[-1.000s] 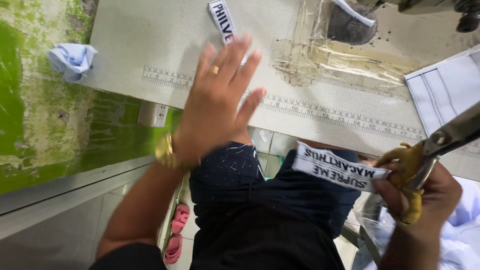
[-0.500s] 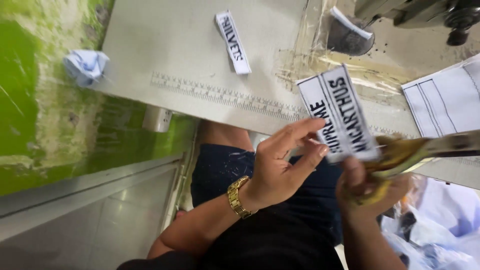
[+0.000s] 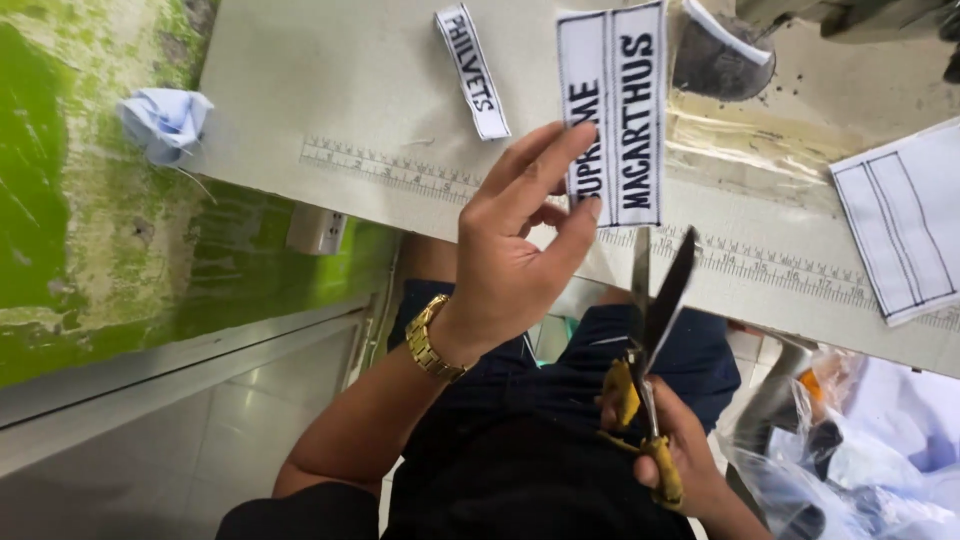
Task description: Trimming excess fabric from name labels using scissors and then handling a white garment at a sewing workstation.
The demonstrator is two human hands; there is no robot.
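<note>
"What gets cut off?"
"The white cloth sheet point(image 3: 905, 220) runs off the right side. The dark cup point(image 3: 720, 55) is cut at the top."
"And lower right?"
"The plastic bags point(image 3: 860, 460) look blurry."

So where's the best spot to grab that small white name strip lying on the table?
Probably by its near end, coming from the table's front edge. The small name strip lies flat and long on the grey table, with bare space all around, so a pinch from above on that end should lift it. The left hand is closest.
</note>
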